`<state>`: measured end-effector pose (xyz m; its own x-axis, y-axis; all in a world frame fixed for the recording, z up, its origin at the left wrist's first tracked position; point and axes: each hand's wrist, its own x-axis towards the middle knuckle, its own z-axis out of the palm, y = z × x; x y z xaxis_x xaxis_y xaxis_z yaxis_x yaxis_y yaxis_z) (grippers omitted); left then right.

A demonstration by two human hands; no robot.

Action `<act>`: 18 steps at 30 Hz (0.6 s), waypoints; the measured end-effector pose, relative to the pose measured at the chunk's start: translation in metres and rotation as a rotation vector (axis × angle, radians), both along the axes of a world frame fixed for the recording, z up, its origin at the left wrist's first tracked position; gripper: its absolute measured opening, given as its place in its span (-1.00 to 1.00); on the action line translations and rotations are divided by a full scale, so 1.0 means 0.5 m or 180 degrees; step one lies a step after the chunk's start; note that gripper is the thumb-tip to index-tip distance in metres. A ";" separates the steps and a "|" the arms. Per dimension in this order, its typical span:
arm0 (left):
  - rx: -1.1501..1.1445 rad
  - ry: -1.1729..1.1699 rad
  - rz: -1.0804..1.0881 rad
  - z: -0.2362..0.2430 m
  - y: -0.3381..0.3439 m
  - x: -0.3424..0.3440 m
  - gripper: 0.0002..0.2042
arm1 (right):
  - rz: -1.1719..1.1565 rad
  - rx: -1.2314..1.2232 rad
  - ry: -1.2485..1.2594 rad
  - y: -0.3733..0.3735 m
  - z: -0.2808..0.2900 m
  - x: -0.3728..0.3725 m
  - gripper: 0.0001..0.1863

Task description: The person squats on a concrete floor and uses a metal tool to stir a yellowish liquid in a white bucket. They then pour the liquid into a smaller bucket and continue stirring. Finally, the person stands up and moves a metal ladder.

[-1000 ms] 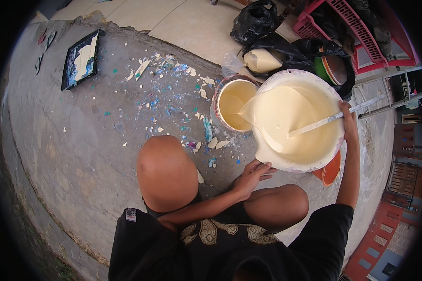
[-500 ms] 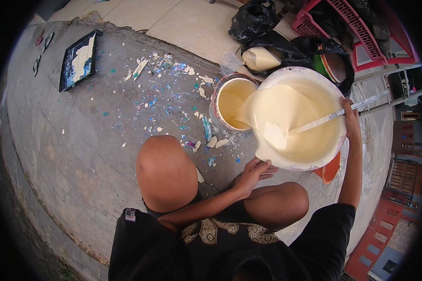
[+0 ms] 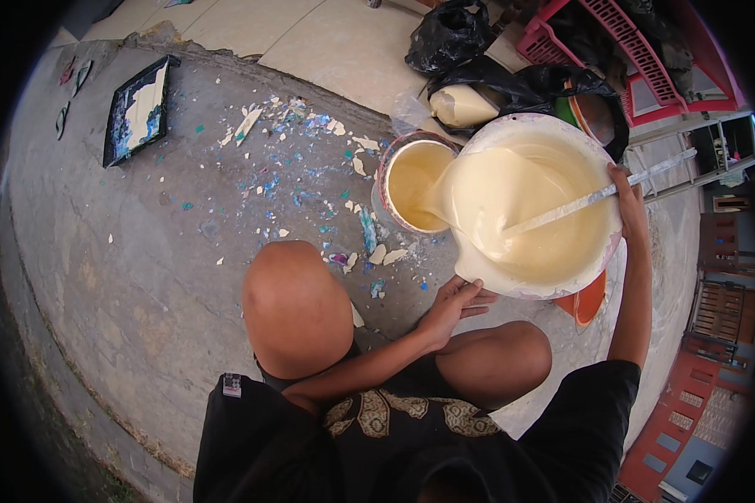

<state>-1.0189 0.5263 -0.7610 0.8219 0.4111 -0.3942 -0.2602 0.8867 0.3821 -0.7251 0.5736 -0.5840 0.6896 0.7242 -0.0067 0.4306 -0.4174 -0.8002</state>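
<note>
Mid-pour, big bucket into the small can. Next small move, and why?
Probably ease the tilt back a little. The cream liquid runs in a broad sheet from the big bucket into the small can, which looks well filled. Left hand steadies the base; right hand holds the rim.

The big bucket is white outside and holds pale cream paint; the smaller can at its left holds the same cream. The stir stick is coated whitish. The grey concrete floor is speckled with blue, teal and cream flakes. Far right stand a pink-red crate and black bags. The shirt is black with a gold pattern.
</note>
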 end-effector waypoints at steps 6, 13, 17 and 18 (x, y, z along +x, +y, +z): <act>0.0040 0.0142 -0.0152 0.023 0.016 -0.008 -0.68 | -0.0078 0.0091 -0.0190 -0.009 -0.003 0.004 -0.44; -0.0067 0.0103 -0.0108 0.019 0.015 -0.009 -0.69 | 0.0235 -0.0028 -0.0209 0.006 0.014 -0.006 -0.42; -0.0110 -0.0012 -0.0094 0.005 0.014 -0.001 -0.68 | 0.0225 0.0175 -0.0395 0.013 0.016 -0.014 -0.49; -0.0131 -0.0058 -0.0161 0.004 0.015 0.000 -0.67 | 0.0308 0.0128 -0.0437 0.015 0.021 -0.019 -0.50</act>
<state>-1.0187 0.5339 -0.7592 0.8484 0.3526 -0.3948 -0.2212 0.9138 0.3407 -0.7344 0.5813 -0.5733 0.6091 0.7850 0.1131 0.5735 -0.3374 -0.7464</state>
